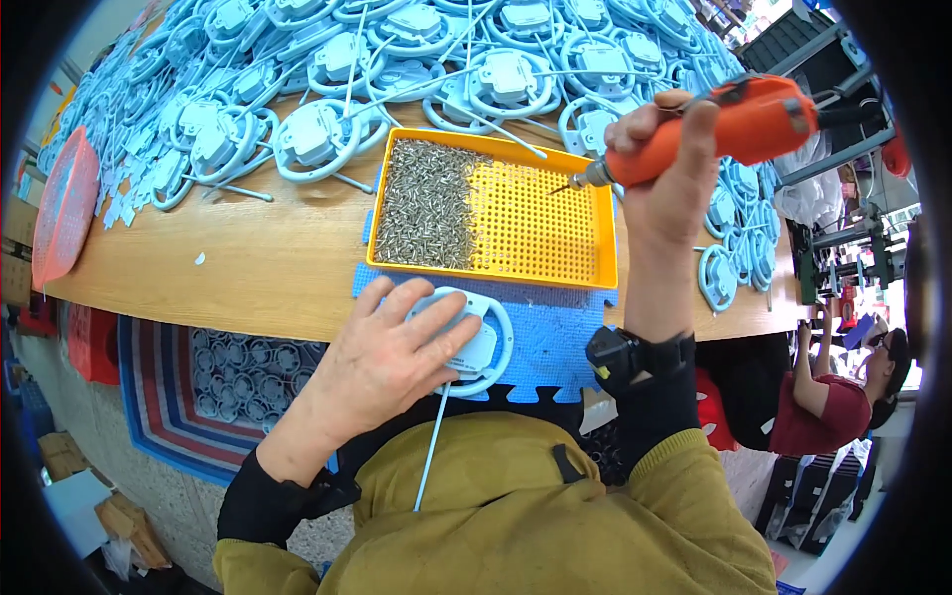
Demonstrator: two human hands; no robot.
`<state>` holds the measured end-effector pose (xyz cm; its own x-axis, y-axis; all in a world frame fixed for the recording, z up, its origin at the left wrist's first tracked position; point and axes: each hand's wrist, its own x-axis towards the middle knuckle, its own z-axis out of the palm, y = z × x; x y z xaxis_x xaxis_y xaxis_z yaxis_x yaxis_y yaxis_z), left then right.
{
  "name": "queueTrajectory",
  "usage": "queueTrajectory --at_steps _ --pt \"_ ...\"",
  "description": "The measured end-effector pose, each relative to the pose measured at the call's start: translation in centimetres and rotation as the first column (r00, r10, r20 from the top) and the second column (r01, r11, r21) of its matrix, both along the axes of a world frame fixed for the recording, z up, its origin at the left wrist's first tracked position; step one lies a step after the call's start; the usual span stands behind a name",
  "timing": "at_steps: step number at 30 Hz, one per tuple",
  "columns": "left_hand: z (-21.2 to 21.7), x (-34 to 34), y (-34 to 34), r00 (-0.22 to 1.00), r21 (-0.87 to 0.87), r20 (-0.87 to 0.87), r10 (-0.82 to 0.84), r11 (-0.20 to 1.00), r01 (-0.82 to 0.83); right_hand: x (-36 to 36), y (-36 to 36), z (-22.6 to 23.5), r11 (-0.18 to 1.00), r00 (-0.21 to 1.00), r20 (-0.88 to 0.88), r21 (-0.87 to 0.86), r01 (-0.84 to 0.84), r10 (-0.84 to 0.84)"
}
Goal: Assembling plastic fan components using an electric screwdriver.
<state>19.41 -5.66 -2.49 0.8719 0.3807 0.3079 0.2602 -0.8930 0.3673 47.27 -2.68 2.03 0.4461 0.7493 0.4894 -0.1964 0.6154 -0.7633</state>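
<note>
My left hand (387, 362) lies over the left side of a light-blue plastic ring part (486, 347), its fingers spread across the flat centre plate and holding it on the mat. A thin blue stem (429, 456) extends from that part toward my lap. In my raised right hand (664, 169) is an orange electric screwdriver (749, 119). Its bit points left and stands above the right side of a yellow tray (496, 279). Small metal screws (426, 203) fill the tray's left half; rows of holes show in its right half. No screw can be made out on the bit.
Many similar light-blue parts (506, 79) are heaped across the far table. A blue foam mat (555, 342) lies beneath the tray. A pink basket (67, 208) stands at left. Below the table, a striped container (164, 397) holds round parts. Another person (833, 402) sits at right.
</note>
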Motion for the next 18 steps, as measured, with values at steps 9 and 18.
queueTrajectory --at_steps 9,18 --pt "-0.9 4.0 0.9 0.868 -0.061 0.404 0.289 0.955 -0.29 -6.5 -5.1 1.8 0.952 0.95 0.059 -0.036 -0.304 0.306" --pt "-1.6 3.1 -1.1 0.832 -0.117 0.475 0.287 0.958 -0.263 -7.9 -6.8 2.4 0.947 0.947 0.037 -0.017 -0.32 0.32"
